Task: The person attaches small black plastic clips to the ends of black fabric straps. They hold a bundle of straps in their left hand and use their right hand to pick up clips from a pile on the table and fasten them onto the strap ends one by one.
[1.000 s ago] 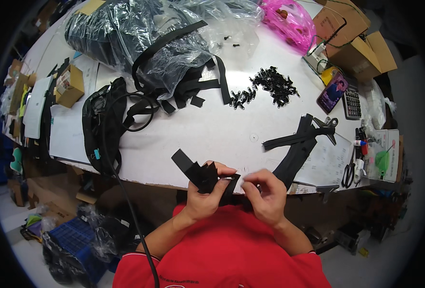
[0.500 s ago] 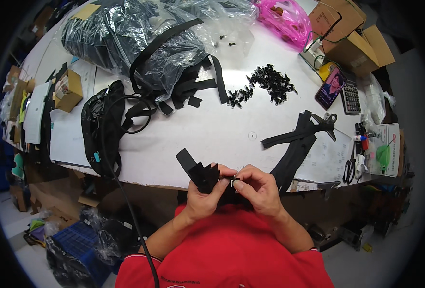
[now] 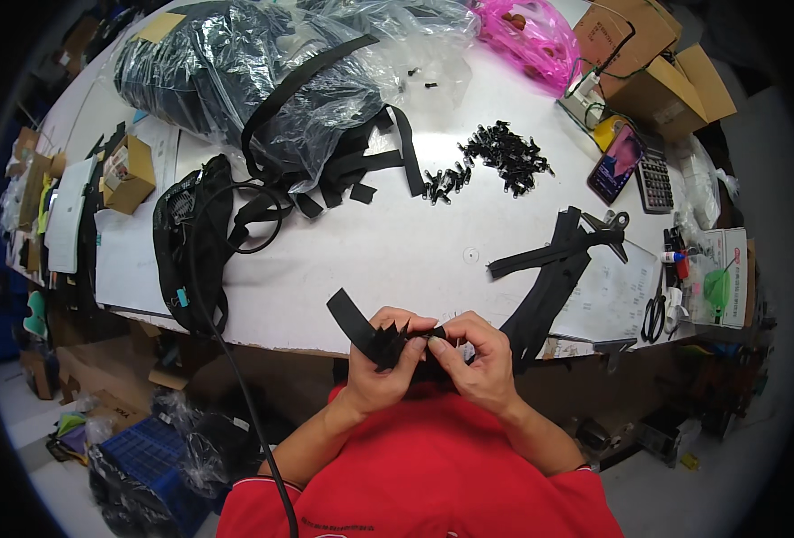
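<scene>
Black strips [image 3: 350, 320], at the near edge of the table [image 3: 352, 260], slant lengthwise, the longest free end pointing far-left. The left hand [image 3: 377, 369] grips them; the right hand [image 3: 487, 366] pinches their right end. Beyond lie small black clips [image 3: 509, 160].

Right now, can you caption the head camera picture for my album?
Both hands hold black strips at the white table's edge.

White tbl [image 3: 370, 251] is loaded: wrapped bundle [image 3: 204, 85] placed twd far-L edge, pink bag [image 3: 527, 45] at far edge, carton [image 3: 671, 112] at far-R corner. Sm. blk parts [image 3: 505, 161] heaped betw. ctr & far edge. Blk strips [image 3: 554, 296] draped over near edge, R of ctr; scissors [image 3: 656, 314] set by near-R corner; blk pouch [image 3: 173, 269] laid near-L.
</scene>
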A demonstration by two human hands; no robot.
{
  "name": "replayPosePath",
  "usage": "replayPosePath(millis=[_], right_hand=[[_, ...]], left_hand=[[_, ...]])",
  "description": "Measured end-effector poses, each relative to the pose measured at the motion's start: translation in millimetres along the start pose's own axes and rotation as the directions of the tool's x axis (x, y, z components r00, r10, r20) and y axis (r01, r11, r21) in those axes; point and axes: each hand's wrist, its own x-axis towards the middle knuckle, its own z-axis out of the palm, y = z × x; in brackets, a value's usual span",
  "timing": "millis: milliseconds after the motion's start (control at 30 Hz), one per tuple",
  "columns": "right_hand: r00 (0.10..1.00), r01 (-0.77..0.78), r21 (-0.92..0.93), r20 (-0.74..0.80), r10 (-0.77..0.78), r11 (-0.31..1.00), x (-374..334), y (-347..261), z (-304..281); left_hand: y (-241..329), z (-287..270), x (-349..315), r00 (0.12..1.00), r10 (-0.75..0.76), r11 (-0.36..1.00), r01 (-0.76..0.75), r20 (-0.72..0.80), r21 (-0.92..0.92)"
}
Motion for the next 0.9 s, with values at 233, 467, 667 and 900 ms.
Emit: replayPosePath(millis=[233, 467, 667, 900], right_hand=[[0.998, 0.058, 0.003, -0.022, -0.058, 0.998, 0.7, 1.2, 4.3], [1.000, 0.021, 0.106, -0.017, -0.020, 0.994, 0.4, 5.8, 8.0], [0.999, 0.032, 0.119, -0.010, -0.031, 0.992, -0.4, 6.5, 8.8], [0.996, 0.083, -0.001, -0.044, -0.083, 0.997, -3.2, -0.3, 12.3]], left_hand=[[4.0, -1.1, 0.6, 1.000, 0.030, 0.999, -0.030, 0.000, 0.030], [6.1, -4.2, -0.8, 1.000, 0.016, 1.000, -0.016, 0.013, 0.003], [7.4, -4.4, -1.5, 0.999, 0.040, 0.999, -0.040, 0.002, 0.022], [-1.0, -8.3, -3.8, 0.986, 0.166, 0.972, -0.162, -0.011, 0.171]])
